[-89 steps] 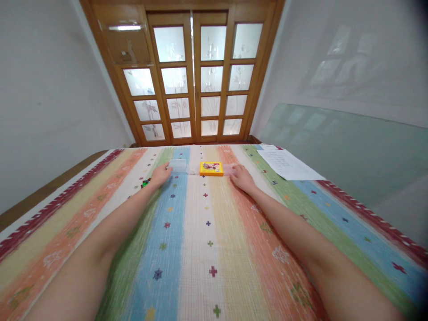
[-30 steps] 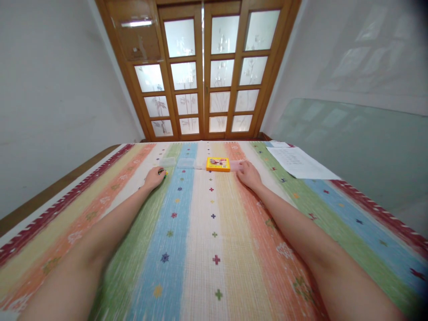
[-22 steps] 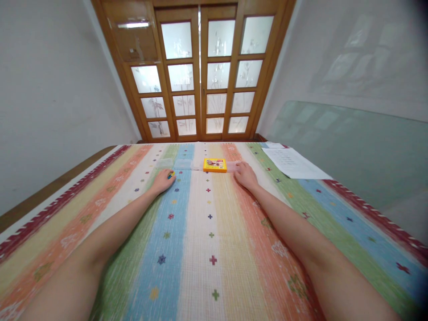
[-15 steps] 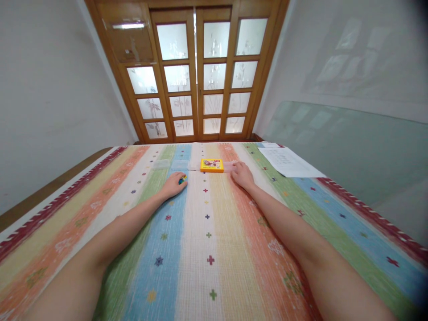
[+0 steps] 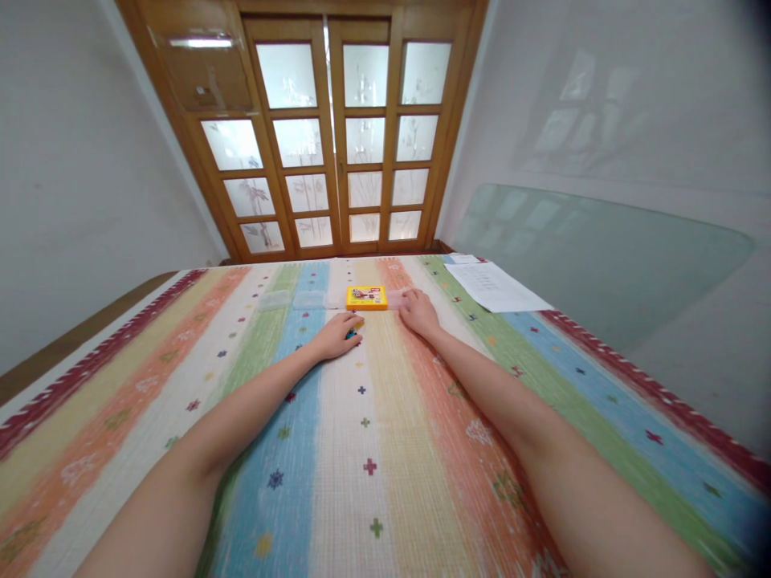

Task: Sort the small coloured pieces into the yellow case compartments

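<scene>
My left hand (image 5: 338,335) is closed around small blue and yellow pieces (image 5: 352,333); their exact kind is too small to make out. It is just in front of a flat yellow box (image 5: 367,298) with a printed picture on its top, a small gap between them. At the box's right side, my right hand (image 5: 420,311) has its bent fingers and thumb on the end of a shallow clear plastic container (image 5: 394,299). Other clear containers, such as this one (image 5: 310,300), stand in a row to the left of the yellow box.
A striped tablecloth (image 5: 337,482) covers the table. Printed paper sheets (image 5: 497,287) lie at the back right. Beyond the far edge stand wooden doors with glass panes (image 5: 365,140). A pale green glass panel (image 5: 590,249) is against the right wall.
My left hand has moved right with the blue and yellow pieces, from before the clear containers to before the yellow box. My right hand stays at its container. The view has turned slightly right.
</scene>
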A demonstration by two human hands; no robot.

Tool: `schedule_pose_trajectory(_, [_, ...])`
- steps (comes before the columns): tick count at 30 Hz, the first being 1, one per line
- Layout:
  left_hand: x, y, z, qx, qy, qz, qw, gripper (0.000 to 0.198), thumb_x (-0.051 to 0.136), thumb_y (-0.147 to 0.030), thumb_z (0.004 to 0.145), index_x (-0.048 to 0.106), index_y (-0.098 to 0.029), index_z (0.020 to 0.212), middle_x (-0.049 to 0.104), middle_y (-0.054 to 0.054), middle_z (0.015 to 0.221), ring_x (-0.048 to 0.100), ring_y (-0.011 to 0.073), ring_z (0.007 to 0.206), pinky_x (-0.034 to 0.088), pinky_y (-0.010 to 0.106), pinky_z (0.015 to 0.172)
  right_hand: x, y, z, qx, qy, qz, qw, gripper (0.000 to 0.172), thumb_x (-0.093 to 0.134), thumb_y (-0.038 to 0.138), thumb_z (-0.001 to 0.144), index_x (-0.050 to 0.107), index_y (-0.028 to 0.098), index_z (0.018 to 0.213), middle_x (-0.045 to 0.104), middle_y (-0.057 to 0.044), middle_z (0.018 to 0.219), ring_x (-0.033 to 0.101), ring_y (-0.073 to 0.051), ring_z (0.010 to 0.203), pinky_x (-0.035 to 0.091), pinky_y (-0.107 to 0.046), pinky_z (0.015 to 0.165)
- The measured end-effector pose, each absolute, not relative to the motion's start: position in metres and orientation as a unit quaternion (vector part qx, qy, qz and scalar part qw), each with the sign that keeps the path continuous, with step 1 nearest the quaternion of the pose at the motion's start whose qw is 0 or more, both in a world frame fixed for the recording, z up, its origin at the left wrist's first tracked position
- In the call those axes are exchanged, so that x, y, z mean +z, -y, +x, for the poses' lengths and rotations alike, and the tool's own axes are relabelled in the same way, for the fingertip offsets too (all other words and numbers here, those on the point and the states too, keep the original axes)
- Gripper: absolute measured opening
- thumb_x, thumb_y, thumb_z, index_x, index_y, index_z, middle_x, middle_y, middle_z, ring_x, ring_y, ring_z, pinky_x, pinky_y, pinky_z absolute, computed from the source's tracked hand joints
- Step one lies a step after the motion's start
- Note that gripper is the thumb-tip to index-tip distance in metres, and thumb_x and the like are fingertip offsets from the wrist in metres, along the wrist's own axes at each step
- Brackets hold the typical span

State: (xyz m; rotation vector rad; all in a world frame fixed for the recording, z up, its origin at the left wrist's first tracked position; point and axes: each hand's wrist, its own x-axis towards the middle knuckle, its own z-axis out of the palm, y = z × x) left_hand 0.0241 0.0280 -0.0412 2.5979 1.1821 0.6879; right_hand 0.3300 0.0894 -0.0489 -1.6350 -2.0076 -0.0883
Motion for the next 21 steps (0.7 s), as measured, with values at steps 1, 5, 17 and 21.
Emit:
schedule_pose_trajectory(1, [-0.041,-0.03,0.026,0.239,-0.397,0.88,0.101,0.046,0.063,-0.037,0.096,0.067,-0.022,0.14,0.06,0.014,0.148,0.053,0.0309,0.14,0.042,0.05,0.122,-0.049,-0.091,0.331,-0.033,0.749,-0.603,0.273,0.039,0.056,0.022,0.096,0.065,0.013,0.133,0.063,-0.02,0.138,0.057,-0.033,0.127,0.045,-0.043,0.114])
schedule_pose_trajectory(5, [-0.036,-0.036,0.034,0.262,-0.365,0.886,0.113,0.031,0.062,-0.034,0.097,0.075,-0.02,0.121,0.069,0.013,0.129,0.061,0.0286,0.126,0.047,0.048,0.115,-0.05,-0.101,0.34,-0.021,0.768,-0.581,0.269,0.052,0.06,0.025,0.095,0.058,0.013,0.145,0.057,-0.019,0.15,0.054,-0.031,0.137,0.042,-0.043,0.119])
schedule_pose_trajectory(17, [-0.034,-0.034,0.028,0.288,-0.419,0.854,0.112,0.032,0.062,-0.041,0.097,0.075,-0.022,0.119,0.072,0.011,0.127,0.064,0.0293,0.123,0.048,0.049,0.113,-0.047,-0.118,0.361,0.04,0.786,-0.567,0.243,0.054,0.069,0.035,0.097,0.059,0.019,0.148,0.057,-0.015,0.149,0.061,-0.026,0.131,0.047,-0.038,0.115])
schedule_pose_trajectory(21, [-0.035,-0.025,0.027,0.261,-0.413,0.862,0.137,0.041,0.064,-0.043,0.095,0.072,-0.022,0.13,0.068,0.013,0.138,0.06,0.0305,0.133,0.045,0.05,0.119,-0.045,-0.108,0.357,0.011,0.769,-0.594,0.236,0.054,0.069,0.039,0.097,0.059,0.023,0.148,0.057,-0.014,0.147,0.066,-0.029,0.122,0.053,-0.038,0.106])
